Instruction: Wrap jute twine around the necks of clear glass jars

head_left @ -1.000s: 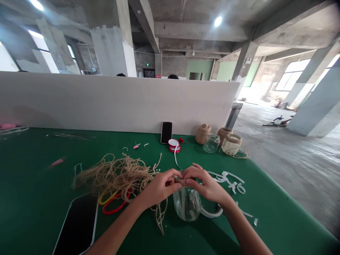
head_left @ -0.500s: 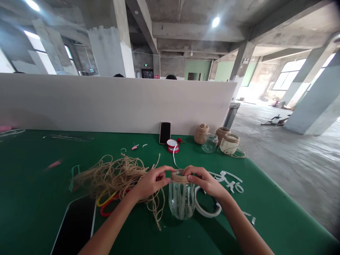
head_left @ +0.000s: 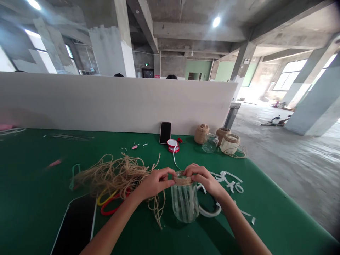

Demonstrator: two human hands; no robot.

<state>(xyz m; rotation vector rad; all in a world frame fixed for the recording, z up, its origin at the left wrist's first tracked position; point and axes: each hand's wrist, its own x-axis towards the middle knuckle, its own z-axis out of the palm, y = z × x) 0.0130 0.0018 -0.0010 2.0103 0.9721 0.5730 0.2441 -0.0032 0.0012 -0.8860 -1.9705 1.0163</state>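
Note:
A clear glass jar (head_left: 185,205) with pale vertical strips on its side stands in front of me, tilted slightly. Twine (head_left: 183,181) is wound round its neck. My left hand (head_left: 157,182) pinches the left side of the wrapped rim between thumb and fingers. On the opposite side, my right hand (head_left: 203,179) grips the rim, its fingers over the edge and thumb against the twine. Behind the jar and right forearm lies a roll of white tape (head_left: 212,212), partly covered.
Loose twine (head_left: 122,173) lies left, over red and yellow scissors handles (head_left: 106,209). A tablet (head_left: 75,226) is at front left. Ribbon spool (head_left: 173,145) and phone (head_left: 165,132) stand behind; several jars (head_left: 210,143) stand back right. White strips (head_left: 231,184) lie right.
The jar has shifted a little to the right and tipped slightly, its strips now more plainly visible. My left fingers have closed in on the rim, and both hands still hold it.

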